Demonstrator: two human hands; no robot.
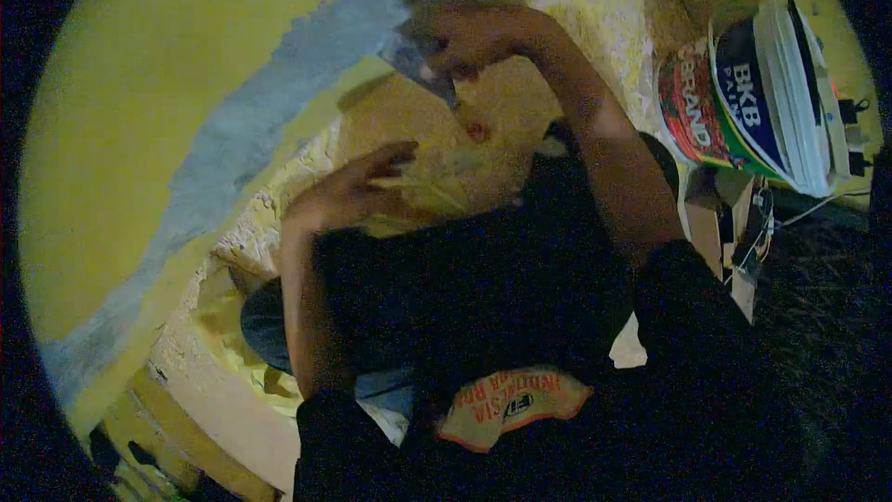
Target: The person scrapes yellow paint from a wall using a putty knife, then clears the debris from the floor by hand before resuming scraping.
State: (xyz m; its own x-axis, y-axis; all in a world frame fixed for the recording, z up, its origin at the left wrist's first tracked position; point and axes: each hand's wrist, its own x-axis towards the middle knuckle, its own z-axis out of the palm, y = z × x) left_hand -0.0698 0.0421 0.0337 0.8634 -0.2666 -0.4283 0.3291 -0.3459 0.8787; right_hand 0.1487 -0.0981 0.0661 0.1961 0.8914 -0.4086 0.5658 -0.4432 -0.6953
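My right hand [474, 42] is closed around a putty knife [416, 63], whose flat dark blade lies close to the grey strip on the wall. Whether the blade touches the wall is hard to see in the dim light. A rough grey strip [269, 84] runs diagonally across the yellow wall [186, 37]. Lower and to the left, my left hand [348, 186] holds nothing, its fingers apart above my dark-clothed lap. Beneath the hands spreads a stained, yellowish-brown sheet [437, 153].
On the right a paint bucket [743, 98] with a printed label lies tilted. Thin cables [767, 223] hang below it. Crumpled yellow material [237, 335] and a wooden edge [186, 428] are at lower left. A dark shadow covers the wall at the top.
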